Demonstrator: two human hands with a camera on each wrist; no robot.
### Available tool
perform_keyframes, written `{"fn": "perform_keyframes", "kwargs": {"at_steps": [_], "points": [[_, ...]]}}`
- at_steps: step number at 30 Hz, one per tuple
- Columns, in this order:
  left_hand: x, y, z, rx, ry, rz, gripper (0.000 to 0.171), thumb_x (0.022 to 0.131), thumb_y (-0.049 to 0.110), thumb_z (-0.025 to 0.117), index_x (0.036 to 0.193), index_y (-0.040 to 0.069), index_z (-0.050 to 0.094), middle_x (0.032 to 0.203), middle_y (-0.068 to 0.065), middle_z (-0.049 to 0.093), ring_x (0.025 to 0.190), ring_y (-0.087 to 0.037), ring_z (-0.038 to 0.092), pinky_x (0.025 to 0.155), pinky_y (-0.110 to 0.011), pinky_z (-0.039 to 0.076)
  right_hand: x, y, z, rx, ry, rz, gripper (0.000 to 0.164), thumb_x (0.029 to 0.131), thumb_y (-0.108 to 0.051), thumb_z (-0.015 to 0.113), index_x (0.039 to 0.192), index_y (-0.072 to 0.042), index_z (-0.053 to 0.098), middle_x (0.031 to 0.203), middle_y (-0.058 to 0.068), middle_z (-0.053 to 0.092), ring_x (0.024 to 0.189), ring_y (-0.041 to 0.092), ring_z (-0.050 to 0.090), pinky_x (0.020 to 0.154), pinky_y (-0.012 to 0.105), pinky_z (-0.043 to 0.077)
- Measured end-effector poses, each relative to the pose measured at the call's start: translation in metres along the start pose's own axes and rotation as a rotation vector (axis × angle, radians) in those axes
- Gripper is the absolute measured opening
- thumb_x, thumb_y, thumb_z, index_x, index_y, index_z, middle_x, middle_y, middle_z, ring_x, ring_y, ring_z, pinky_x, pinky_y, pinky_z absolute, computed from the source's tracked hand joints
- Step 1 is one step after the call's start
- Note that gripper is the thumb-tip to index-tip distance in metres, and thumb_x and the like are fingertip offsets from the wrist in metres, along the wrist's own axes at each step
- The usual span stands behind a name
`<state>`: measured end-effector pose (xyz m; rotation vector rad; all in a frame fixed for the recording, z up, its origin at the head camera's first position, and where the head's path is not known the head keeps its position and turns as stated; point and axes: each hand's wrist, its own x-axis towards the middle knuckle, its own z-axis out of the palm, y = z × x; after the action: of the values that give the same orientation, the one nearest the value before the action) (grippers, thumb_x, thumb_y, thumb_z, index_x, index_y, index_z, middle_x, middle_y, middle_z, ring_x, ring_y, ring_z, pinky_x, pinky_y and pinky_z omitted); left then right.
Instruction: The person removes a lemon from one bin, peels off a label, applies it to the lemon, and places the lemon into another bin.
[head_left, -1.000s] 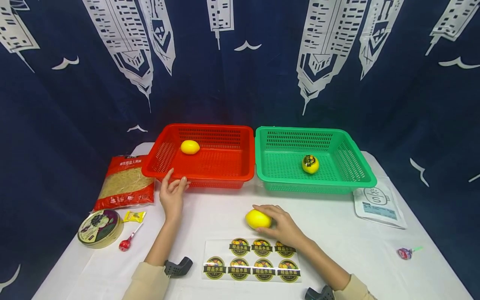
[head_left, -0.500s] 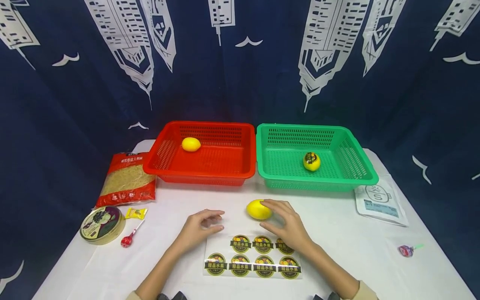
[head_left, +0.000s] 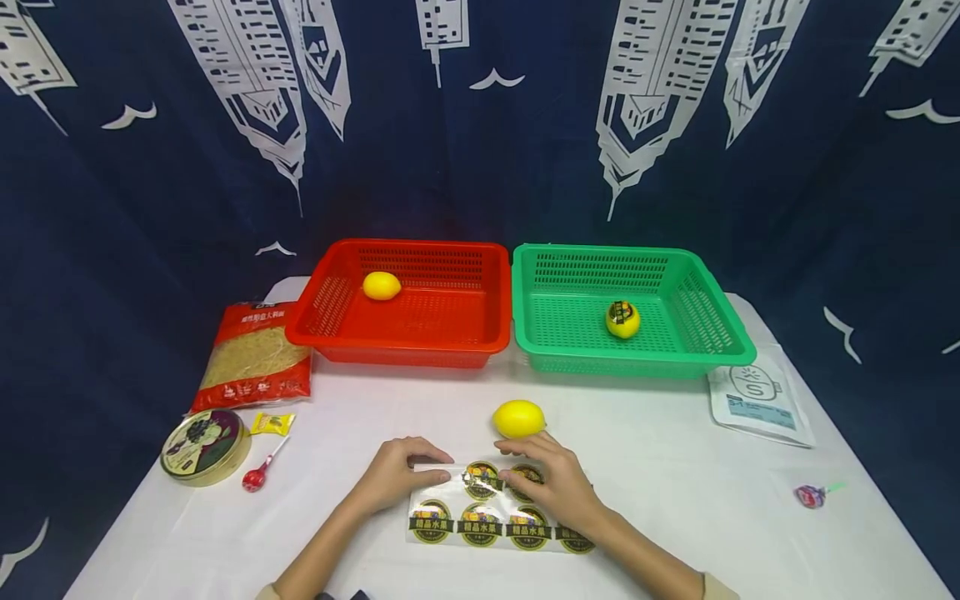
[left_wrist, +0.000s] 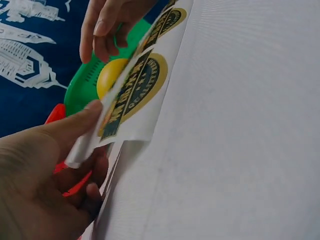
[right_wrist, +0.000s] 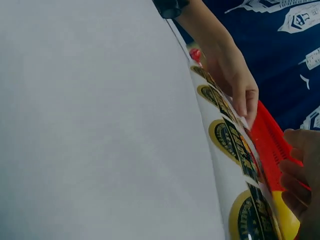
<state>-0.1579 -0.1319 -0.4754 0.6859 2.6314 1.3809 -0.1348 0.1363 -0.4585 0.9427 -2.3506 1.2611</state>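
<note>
Left grip [head_left: 395, 476] of mine pinching the sticker sheet [head_left: 480, 503] at its far left corner, my right grip [head_left: 556, 482] apart above it, lemon [head_left: 519, 419] beyond on the counter [head_left: 652, 450].

The place looks like a makeshift filming corner, with a navy curtain [head_left: 480, 158] bearing upside-down white buildings [head_left: 660, 67] behind a white tabletop [head_left: 675, 467].

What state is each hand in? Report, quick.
Left hand: closed, holding the sheet by its edge.
Right hand: open, holding nothing, over the sheet.
</note>
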Motion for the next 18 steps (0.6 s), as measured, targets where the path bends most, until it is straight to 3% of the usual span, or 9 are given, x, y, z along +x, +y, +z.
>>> {"fn": "perform_keyframes", "kwargs": {"at_steps": [6,11,14,18], "points": [[-0.001,0.007,0.000,-0.229,-0.006,-0.081,0.025,0.075,0.035,0.075,0.096,0.024,0.072,0.097,0.010,0.068,0.096,-0.012,0.059,0.084,-0.030,0.047,0.006,-0.004,0.007,-0.022,-0.033,0.002,0.031,0.081,-0.024,0.072,0.108,-0.010,0.068,0.105,-0.008,0.064,0.096,0.007,0.054,0.079,0.023,0.049],[-0.001,0.012,-0.001,-0.363,-0.009,-0.101,0.023,0.077,0.022,0.075,0.098,0.013,0.072,0.096,0.001,0.069,0.087,-0.015,0.062,0.073,-0.028,0.052,0.006,-0.004,0.011,-0.028,-0.001,-0.041,0.022,0.080,-0.021,0.073,0.102,-0.014,0.070,0.098,-0.008,0.065,0.089,0.008,0.053,0.074,0.021,0.048],[0.000,0.013,-0.001,-0.382,-0.003,-0.107,0.023,0.077,0.018,0.075,0.098,0.010,0.072,0.094,-0.002,0.070,0.082,-0.015,0.062,0.066,-0.027,0.053,0.007,-0.003,0.013,-0.011,0.024,-0.059,0.022,0.079,-0.017,0.073,0.101,-0.016,0.070,0.097,-0.007,0.066,0.089,0.010,0.054,0.073,0.021,0.047],[0.001,0.014,-0.001,-0.327,0.029,-0.099,0.021,0.077,0.022,0.076,0.095,0.014,0.074,0.092,0.003,0.070,0.081,-0.012,0.061,0.067,-0.025,0.052,0.008,-0.001,0.014,0.035,0.055,-0.043,0.022,0.076,-0.011,0.076,0.097,-0.015,0.070,0.095,-0.004,0.067,0.088,0.013,0.055,0.071,0.025,0.049]]}}
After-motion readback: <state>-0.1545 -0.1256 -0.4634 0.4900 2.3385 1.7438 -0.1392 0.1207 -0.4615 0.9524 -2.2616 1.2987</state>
